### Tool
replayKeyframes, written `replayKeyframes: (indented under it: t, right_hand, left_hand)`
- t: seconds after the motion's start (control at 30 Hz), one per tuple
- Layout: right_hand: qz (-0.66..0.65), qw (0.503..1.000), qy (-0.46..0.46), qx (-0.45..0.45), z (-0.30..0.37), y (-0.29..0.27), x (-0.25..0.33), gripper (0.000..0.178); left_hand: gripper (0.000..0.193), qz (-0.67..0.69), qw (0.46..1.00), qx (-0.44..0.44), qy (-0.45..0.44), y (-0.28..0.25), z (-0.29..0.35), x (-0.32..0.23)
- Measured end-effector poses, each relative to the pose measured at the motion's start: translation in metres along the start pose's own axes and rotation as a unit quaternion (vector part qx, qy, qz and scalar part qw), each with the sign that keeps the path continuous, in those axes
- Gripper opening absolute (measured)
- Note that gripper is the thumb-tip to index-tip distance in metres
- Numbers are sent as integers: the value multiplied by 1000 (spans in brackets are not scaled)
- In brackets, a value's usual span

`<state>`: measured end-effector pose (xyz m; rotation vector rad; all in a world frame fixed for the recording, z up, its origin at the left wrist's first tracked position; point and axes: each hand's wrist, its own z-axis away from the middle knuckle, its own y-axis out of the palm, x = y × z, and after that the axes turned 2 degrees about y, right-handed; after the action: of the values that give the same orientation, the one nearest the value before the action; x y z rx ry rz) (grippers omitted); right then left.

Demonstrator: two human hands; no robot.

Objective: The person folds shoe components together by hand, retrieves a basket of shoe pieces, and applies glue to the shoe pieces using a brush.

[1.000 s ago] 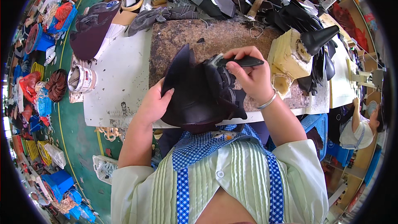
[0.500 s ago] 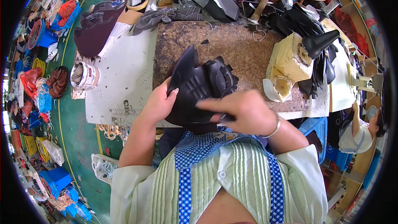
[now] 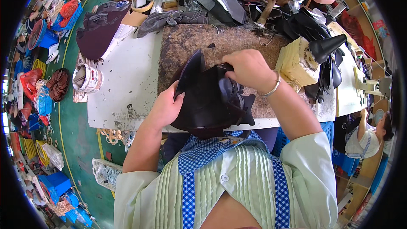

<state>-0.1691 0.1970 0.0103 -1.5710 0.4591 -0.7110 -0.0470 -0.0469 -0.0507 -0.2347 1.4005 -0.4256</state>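
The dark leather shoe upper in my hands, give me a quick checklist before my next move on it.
1. Left hand supports the dark leather shoe upper from its left side: ok.
2. Right hand grips the upper's top edge: ok.
3. Upper rests over the brown worn work board: ok.
4. Tool in right hand: cannot tell, fingers hide it.
5. Open metal tin stands apart on the white table: ok.
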Motion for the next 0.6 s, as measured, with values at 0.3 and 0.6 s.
replayKeyframes:
  t: [0.3,0.6]
  right_hand:
    - [-380,886,235,-124,18,-63,-25,21]
    - [-469,860,29,-200,35,29,7,23]
  left_hand:
    - [36,-22,999,-17,16,2,2,-5]
    - [37,-3,1000,-5,5,2,0,-3]
